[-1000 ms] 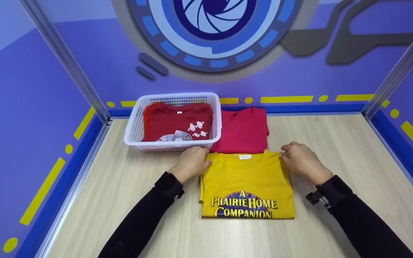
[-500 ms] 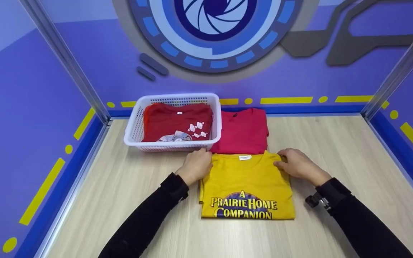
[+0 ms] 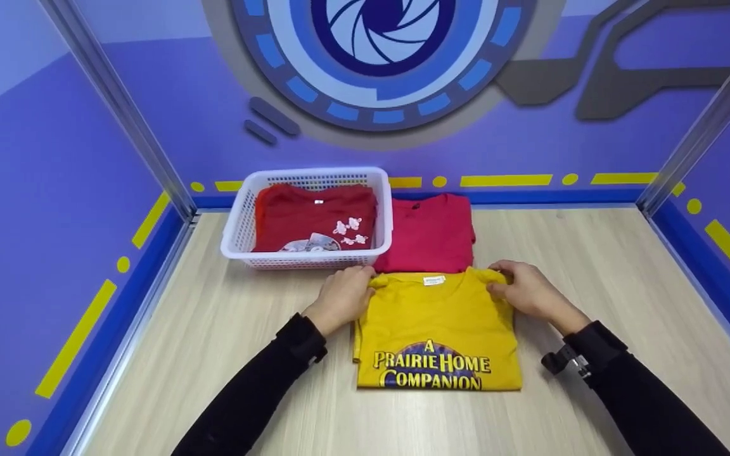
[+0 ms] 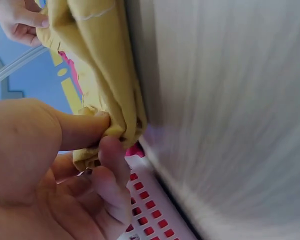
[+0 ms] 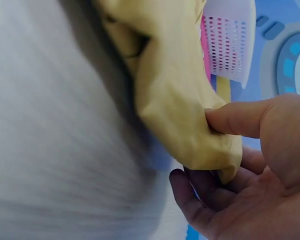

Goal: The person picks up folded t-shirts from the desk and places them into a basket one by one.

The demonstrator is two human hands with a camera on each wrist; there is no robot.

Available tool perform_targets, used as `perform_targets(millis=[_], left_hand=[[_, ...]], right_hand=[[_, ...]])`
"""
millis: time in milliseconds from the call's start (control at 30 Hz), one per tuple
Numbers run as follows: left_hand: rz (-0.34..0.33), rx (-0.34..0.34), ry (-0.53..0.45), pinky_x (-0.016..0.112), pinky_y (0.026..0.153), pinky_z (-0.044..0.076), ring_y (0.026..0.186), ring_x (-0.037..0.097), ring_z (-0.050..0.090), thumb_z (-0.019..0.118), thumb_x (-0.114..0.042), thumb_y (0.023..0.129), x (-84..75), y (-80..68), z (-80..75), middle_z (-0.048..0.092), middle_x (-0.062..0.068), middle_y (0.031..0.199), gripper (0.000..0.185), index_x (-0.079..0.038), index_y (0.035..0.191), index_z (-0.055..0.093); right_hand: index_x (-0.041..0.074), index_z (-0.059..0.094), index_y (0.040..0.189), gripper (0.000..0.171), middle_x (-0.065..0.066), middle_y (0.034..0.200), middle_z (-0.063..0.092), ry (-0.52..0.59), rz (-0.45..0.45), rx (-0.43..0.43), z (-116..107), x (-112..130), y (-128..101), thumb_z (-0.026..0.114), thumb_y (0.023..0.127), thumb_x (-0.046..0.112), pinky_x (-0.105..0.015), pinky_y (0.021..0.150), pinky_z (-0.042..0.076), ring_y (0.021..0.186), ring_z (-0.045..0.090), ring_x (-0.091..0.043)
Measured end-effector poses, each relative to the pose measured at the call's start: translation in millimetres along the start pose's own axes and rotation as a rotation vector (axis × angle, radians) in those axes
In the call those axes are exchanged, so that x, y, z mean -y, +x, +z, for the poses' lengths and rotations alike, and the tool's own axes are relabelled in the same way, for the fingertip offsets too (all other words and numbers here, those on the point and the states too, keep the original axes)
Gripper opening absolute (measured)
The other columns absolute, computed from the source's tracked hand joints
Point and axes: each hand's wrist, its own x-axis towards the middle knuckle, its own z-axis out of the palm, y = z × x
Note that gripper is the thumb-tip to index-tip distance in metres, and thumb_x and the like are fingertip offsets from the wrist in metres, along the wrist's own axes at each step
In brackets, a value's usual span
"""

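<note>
A folded yellow T-shirt (image 3: pixel 438 329) printed "A Prairie Home Companion" lies on the wooden table. My left hand (image 3: pixel 344 295) pinches its top left corner between thumb and fingers, and the left wrist view shows the yellow cloth (image 4: pixel 110 85) bunched in that grip. At the top right corner my right hand (image 3: pixel 523 290) pinches the shirt too, the fabric (image 5: pixel 180 110) lifted off the table in the right wrist view.
A white plastic basket (image 3: pixel 238 237) at the back left holds a folded red shirt (image 3: pixel 314 215) with a white print. A folded pink-red shirt (image 3: pixel 428 231) lies beside it, just behind the yellow one. Purple walls enclose the table (image 3: pixel 593 266) on three sides.
Both hands have closed in on the yellow shirt's top corners and taken hold of them. The right hand moved left onto the shoulder, and the top edge has begun to lift.
</note>
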Motion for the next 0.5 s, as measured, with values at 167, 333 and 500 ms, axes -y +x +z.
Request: perform_targets(millis=[167, 333, 500], left_hand=[[0.016, -0.016, -0.026, 0.054, 0.099, 0.064, 0.12, 0.036, 0.076, 0.074, -0.024, 0.106, 3.7, -5.7, -4.7, 0.079, 0.011, 0.132, 0.033, -0.01, 0.136, 0.076], [0.034, -0.047, -0.08, 0.053, 0.105, 0.062, 0.121, 0.034, 0.076, 0.074, -0.024, 0.106, 6.2, -11.1, -15.7, 0.079, 0.011, 0.131, 0.03, -0.01, 0.133, 0.077], [0.064, -0.074, -0.167, 0.048, 0.098, 0.062, 0.105, 0.028, 0.075, 0.072, -0.024, 0.108, 8.6, -17.0, -35.9, 0.081, 0.008, 0.119, 0.021, -0.012, 0.123, 0.078]], right_hand=[[0.003, 0.075, 0.132, 0.031, -0.015, 0.117, 0.076, -0.006, -0.038, 0.008, -5, 6, -7, 0.07, 0.107, 0.022, -0.035, 0.082, 0.053, 0.097, 0.063, -0.025], [0.006, 0.076, 0.13, 0.03, -0.013, 0.117, 0.076, 0.0, -0.072, -0.006, -13, 12, -14, 0.07, 0.109, 0.026, -0.031, 0.084, 0.052, 0.097, 0.062, -0.023], [0.006, 0.076, 0.133, 0.032, -0.014, 0.12, 0.077, 0.026, -0.09, -0.044, -28, 25, -18, 0.071, 0.109, 0.027, -0.027, 0.084, 0.055, 0.099, 0.063, -0.025]])
